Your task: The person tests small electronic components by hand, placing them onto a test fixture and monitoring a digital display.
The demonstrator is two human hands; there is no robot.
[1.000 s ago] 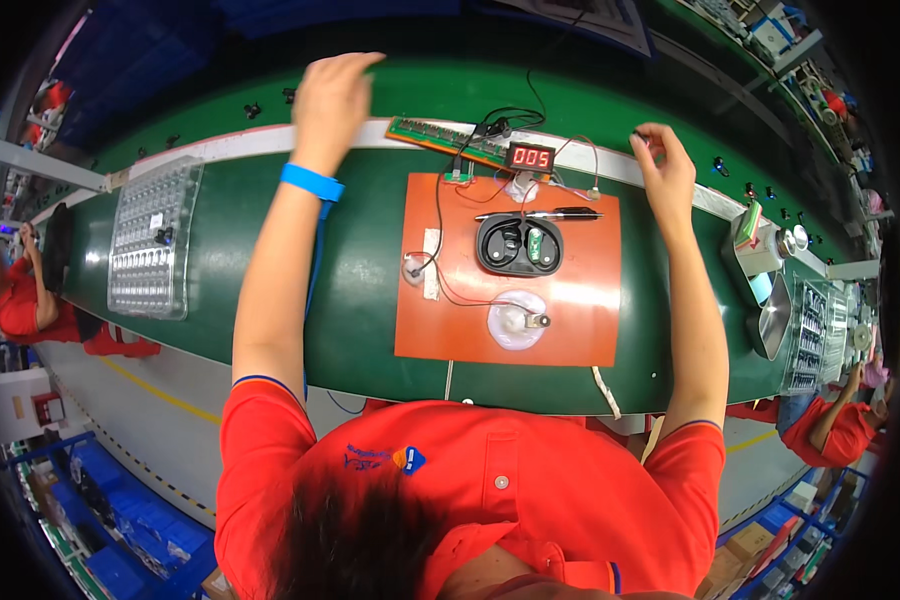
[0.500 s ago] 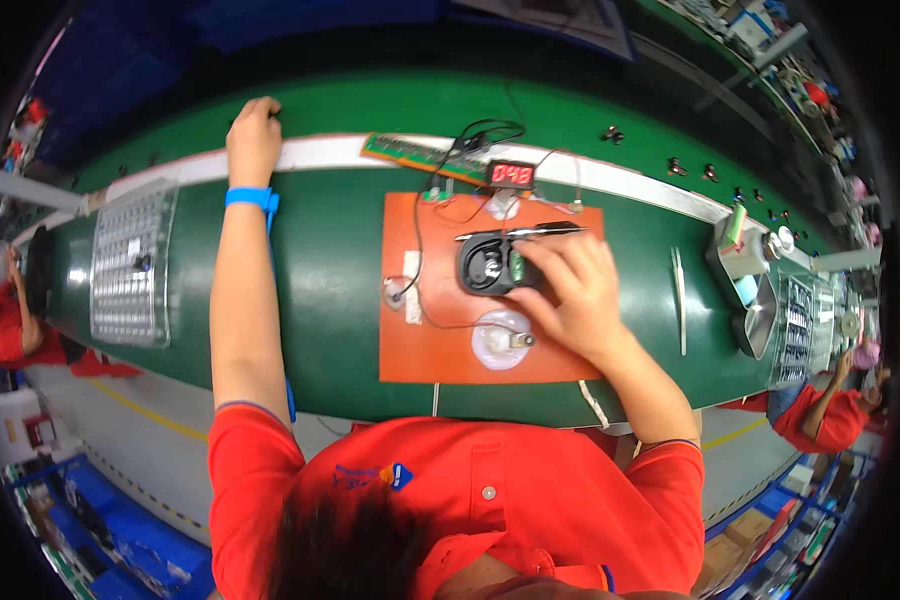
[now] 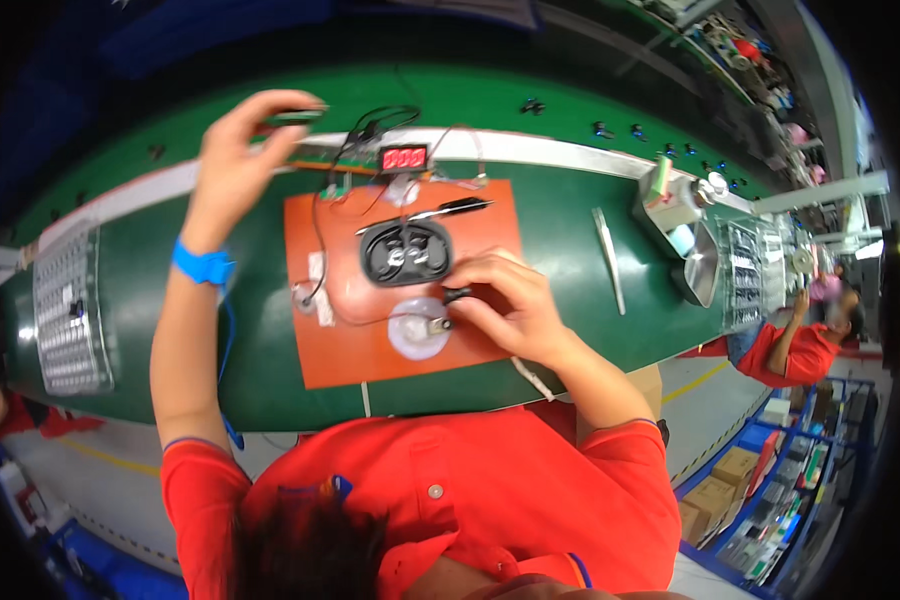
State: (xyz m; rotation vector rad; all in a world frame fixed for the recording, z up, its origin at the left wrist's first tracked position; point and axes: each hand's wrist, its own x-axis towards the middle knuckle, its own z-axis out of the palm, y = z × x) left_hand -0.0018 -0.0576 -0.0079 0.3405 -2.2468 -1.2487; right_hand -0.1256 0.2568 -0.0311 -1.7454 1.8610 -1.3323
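An orange mat (image 3: 370, 350) lies on the green bench (image 3: 170, 300). On the mat sit a black oval part (image 3: 405, 250) and a white round disc (image 3: 410, 338) with thin wires. My right hand (image 3: 505, 305) rests on the mat beside the disc and pinches a small black piece (image 3: 457, 295) right at the disc's edge. My left hand (image 3: 235, 165), with a blue wrist strap, is raised over the bench's far side and holds a small dark flat piece (image 3: 292, 116) in its fingertips.
A small red digit display (image 3: 403, 157) and a black pen-like tool (image 3: 450, 210) lie behind the mat. Metal tweezers (image 3: 607, 255) rest to the right, a clear compartment tray (image 3: 65, 310) to the left. Another person in red (image 3: 800, 345) works at far right.
My left hand came in from the far left and now holds a dark piece near the display. My right hand slid from the oval part down to the white disc.
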